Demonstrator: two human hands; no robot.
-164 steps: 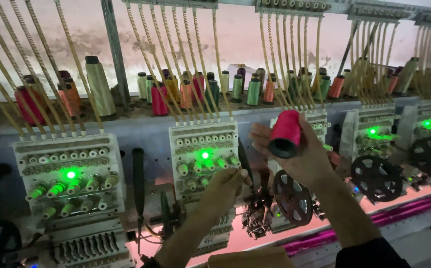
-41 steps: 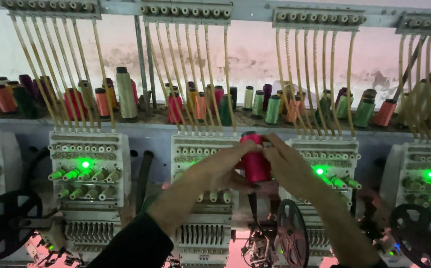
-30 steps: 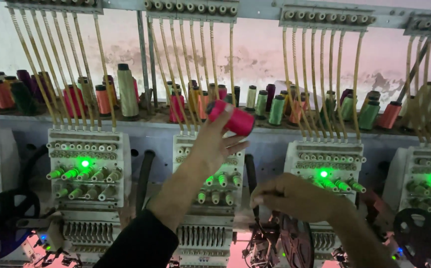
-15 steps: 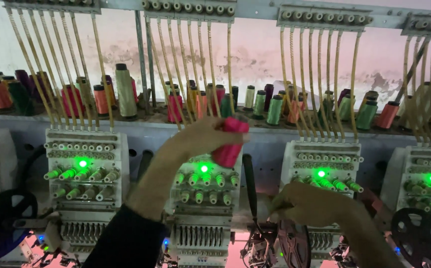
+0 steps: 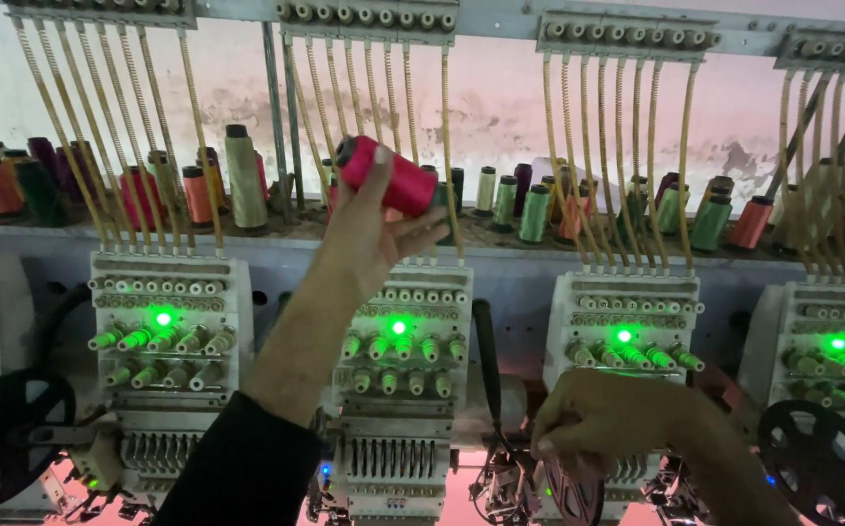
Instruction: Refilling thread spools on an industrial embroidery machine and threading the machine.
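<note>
Head view — left hand (image 5: pixel 369 234) lifts pink spool (image 5: pixel 386 175) between thread tubes (image 5: pixel 447 156).

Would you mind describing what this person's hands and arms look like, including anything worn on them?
Both hands are bare, with no gloves and no rings or watch that the picture shows. The left hand has a bare forearm, and a dark, black-looking sleeve is pushed up toward the elbow. The right hand is also bare; its forearm runs out of the picture before any sleeve appears.
</note>
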